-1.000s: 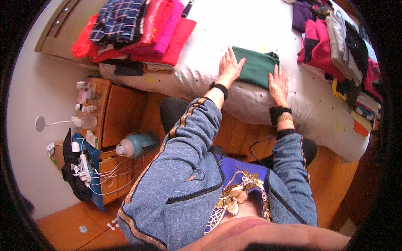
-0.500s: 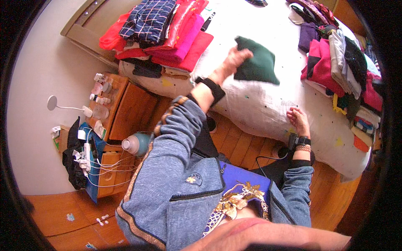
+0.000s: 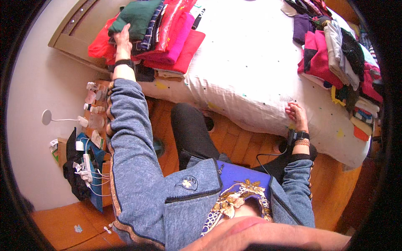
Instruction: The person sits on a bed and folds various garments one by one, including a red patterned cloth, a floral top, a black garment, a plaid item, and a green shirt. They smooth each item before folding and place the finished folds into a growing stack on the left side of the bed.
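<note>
At the far left, my left hand (image 3: 122, 39) grips the near edge of a dark green folded garment (image 3: 135, 19). The garment rests on top of a pile, over a navy plaid folded cloth (image 3: 151, 31); some of my fingers are hidden by it. Beside these in the same pile are a red glossy cloth (image 3: 171, 21), a magenta one (image 3: 178, 46) and a red one (image 3: 190, 52). My right hand (image 3: 296, 115) hovers by the bed's near edge, fingers loosely bent, with nothing visible in it.
A bed with a white spotted sheet (image 3: 247, 54) spans the far side. More folded clothes (image 3: 322, 54) are piled at its right. To my left stand a nightstand with small bottles (image 3: 96, 106), a white power strip (image 3: 86, 165) with cables, and a small round lamp (image 3: 47, 117).
My left hand has carried the green garment from above the middle of the bed leftward onto the left pile. My right hand has barely moved.
</note>
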